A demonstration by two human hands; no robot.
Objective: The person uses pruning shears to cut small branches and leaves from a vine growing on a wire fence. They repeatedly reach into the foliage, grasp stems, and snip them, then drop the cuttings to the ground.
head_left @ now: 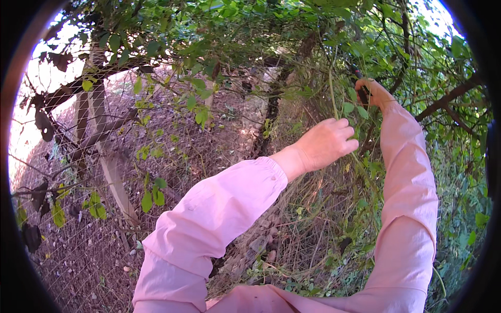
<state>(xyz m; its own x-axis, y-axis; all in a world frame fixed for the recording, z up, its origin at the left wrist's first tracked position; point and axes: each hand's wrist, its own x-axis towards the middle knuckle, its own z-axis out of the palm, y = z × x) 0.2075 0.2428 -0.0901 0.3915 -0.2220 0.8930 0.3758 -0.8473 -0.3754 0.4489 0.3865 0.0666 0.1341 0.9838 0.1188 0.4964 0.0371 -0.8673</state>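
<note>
My left hand (329,142), in a pink sleeve, is closed around a thin pale green vine stem (331,83) that runs up from my fingers into the leaves. Farther right and higher, my right hand (372,93) grips a dark-handled hand tool (364,94), which looks like pruning shears; its far end reaches up among the leaves and is too small to make out clearly. Green leaves (348,108) hang between my two hands.
A wire mesh fence (60,135) with a pale wooden post (112,172) stands at the left, crossed by dark branches (62,94). Thick branches (438,104) reach in from the right. Stony ground with dry grass (271,219) and stems lies below, under dense foliage.
</note>
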